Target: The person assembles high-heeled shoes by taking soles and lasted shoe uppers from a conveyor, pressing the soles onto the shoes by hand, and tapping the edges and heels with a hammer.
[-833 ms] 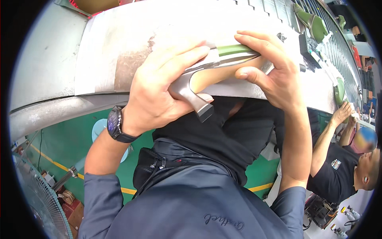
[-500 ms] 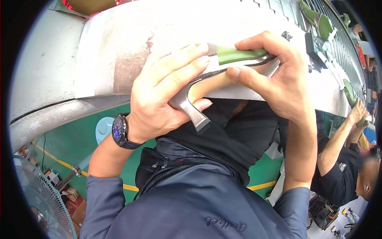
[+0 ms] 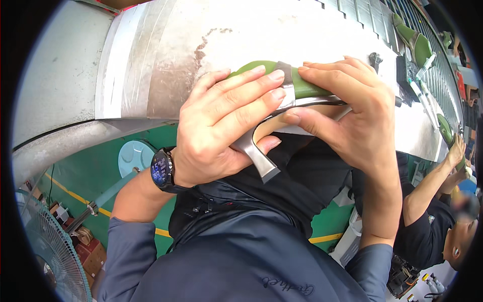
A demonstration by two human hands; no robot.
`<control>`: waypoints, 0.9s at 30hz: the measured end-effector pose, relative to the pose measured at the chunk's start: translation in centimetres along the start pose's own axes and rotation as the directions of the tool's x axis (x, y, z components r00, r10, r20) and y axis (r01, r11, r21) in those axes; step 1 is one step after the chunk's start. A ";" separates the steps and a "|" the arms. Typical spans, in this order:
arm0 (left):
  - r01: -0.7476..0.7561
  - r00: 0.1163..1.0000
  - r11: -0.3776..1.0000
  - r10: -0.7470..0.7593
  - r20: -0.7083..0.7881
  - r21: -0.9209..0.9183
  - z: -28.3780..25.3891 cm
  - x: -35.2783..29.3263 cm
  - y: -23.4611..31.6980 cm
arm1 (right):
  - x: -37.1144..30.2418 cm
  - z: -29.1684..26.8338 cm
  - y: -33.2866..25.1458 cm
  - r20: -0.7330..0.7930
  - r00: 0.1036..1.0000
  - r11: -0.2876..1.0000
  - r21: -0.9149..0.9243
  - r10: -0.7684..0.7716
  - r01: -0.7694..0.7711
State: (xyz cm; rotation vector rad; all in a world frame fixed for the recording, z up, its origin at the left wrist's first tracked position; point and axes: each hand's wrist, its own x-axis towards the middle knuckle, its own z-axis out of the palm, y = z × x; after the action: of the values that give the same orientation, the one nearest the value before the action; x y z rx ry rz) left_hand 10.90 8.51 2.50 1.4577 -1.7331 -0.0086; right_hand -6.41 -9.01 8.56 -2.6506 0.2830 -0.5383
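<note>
Held between both hands over the near edge of the work surface is a high-heeled shoe (image 3: 257, 155), with a metallic grey-brown heel pointing down towards me and a tan sole. A green shoe last (image 3: 311, 89) fills it, and a metallic strap (image 3: 287, 75) crosses over the last. My left hand (image 3: 214, 121) wraps the heel end, fingers laid flat across the upper and thumb tip beneath by the heel. On the other end, my right hand (image 3: 347, 98) grips the last with its fingers on top and its thumb against the sole. Palms and fingers hide both ends.
A pale sheet covers the work surface (image 3: 166, 45). At right lie a black box (image 3: 406, 70), syringe-like tubes (image 3: 425, 100) and another shoe on a green last (image 3: 415, 43). Further right, a co-worker's hand (image 3: 457, 150) holds a green last. A fan (image 3: 48, 246) stands lower left.
The shoe has come slightly lower and to the right in view, tilted so more green last shows. Both hands keep their hold, the left fingers reaching further over the strap. The whole view has shifted a little.
</note>
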 end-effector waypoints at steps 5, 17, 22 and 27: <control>-0.005 1.000 0.999 0.006 -0.011 0.040 0.2 -0.2 0.2 | 0.8 -0.7 -1.2 0.104 0.989 0.991 -0.096 0.103 -0.093; 0.131 0.984 0.982 -0.145 0.099 0.139 2.5 0.0 3.2 | -4.1 -2.0 7.2 -0.393 0.901 0.980 -0.006 0.182 -0.201; 0.086 0.984 0.991 -0.100 0.148 0.098 2.1 6.3 2.0 | -9.4 -3.9 11.5 -0.237 0.920 0.948 0.010 0.312 -0.319; 0.191 0.944 0.981 -0.172 0.282 -0.039 4.6 10.2 0.2 | -9.6 -4.1 7.9 -0.035 0.932 0.904 -0.230 0.361 -0.359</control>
State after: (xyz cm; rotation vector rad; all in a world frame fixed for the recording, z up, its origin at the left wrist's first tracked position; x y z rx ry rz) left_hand 8.45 -2.00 5.61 1.6227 -1.7913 -0.3826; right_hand -17.67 -14.89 5.39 -2.7228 0.8631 -0.3900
